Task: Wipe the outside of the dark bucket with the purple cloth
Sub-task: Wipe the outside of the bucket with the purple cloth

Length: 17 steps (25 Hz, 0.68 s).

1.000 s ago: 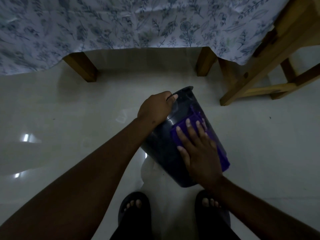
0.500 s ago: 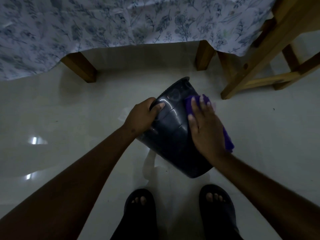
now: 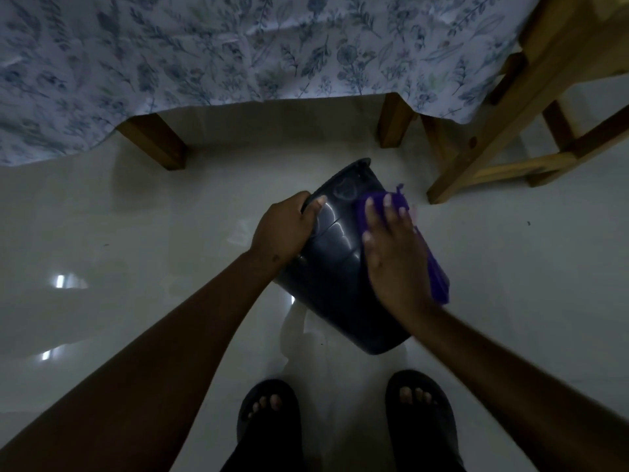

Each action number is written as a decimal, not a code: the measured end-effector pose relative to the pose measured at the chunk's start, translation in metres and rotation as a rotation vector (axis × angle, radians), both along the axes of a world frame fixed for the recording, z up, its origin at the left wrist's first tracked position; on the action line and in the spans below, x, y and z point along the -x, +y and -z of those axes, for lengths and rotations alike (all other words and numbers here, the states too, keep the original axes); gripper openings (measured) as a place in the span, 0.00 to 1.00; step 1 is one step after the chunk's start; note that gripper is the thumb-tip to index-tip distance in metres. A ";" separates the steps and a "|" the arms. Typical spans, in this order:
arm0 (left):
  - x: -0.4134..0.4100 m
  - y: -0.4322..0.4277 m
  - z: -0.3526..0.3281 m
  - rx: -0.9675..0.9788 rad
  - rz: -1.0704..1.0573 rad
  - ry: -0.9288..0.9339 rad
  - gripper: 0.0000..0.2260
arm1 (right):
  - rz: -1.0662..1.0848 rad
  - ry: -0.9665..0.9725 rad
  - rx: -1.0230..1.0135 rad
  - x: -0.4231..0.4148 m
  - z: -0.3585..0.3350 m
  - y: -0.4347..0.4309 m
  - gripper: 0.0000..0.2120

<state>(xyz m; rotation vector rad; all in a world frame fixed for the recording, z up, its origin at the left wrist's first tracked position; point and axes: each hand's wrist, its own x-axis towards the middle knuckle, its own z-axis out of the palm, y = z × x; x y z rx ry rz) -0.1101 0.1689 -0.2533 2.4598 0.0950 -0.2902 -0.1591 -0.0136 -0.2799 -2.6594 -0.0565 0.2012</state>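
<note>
The dark bucket (image 3: 335,267) is held tilted above the pale floor, its mouth pointing away from me and its base toward my feet. My left hand (image 3: 284,229) grips the bucket's rim on the left side. My right hand (image 3: 394,253) lies flat, fingers spread, pressing the purple cloth (image 3: 435,270) against the bucket's right outer wall. The cloth shows beyond my fingertips and along the hand's right edge; the rest is hidden under the palm.
A table with a floral cloth (image 3: 238,52) stands ahead, its wooden legs (image 3: 156,141) on the glossy floor. A wooden chair frame (image 3: 503,131) is at the right. My feet in dark sandals (image 3: 269,417) stand just below the bucket.
My right hand slid the cloth from the middle of the bucket's wall up toward the rim on the right side. The bucket turned a little; my left hand kept its grip.
</note>
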 end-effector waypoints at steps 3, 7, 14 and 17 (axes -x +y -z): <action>0.001 0.000 0.003 0.046 0.008 0.002 0.18 | -0.231 -0.094 0.174 0.046 0.002 0.012 0.26; 0.009 -0.007 0.001 0.156 -0.066 -0.023 0.18 | -0.023 -0.045 0.074 -0.029 0.001 -0.007 0.25; -0.024 -0.026 -0.003 0.042 -0.060 0.091 0.17 | -0.178 -0.094 0.104 0.041 -0.006 0.016 0.26; -0.035 -0.036 -0.007 0.049 -0.047 0.044 0.17 | -0.114 -0.108 0.039 0.008 -0.004 0.000 0.26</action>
